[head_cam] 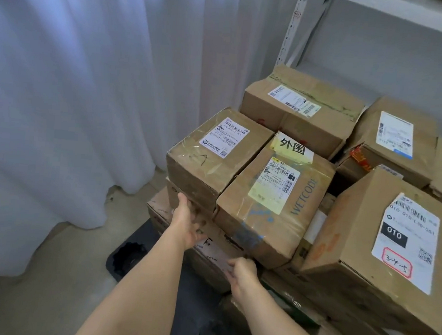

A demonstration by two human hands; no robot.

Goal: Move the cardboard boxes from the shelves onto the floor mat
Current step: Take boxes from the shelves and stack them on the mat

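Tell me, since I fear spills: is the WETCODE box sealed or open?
Sealed. The WETCODE box has its top flaps flat under clear tape and labels; no flap stands up.

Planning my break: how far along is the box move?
Done: a stack of boxes already sits on the black mat. In hand: both hands are at the pile's front, left hand against a lower box, right hand at the bottom edge. Left: the shelf seen here looks bare.

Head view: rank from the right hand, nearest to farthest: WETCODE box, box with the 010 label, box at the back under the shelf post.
From the right hand:
1. WETCODE box, just above it, centre.
2. Box with the 010 label, to the right.
3. Back box, under the shelf post, farthest.
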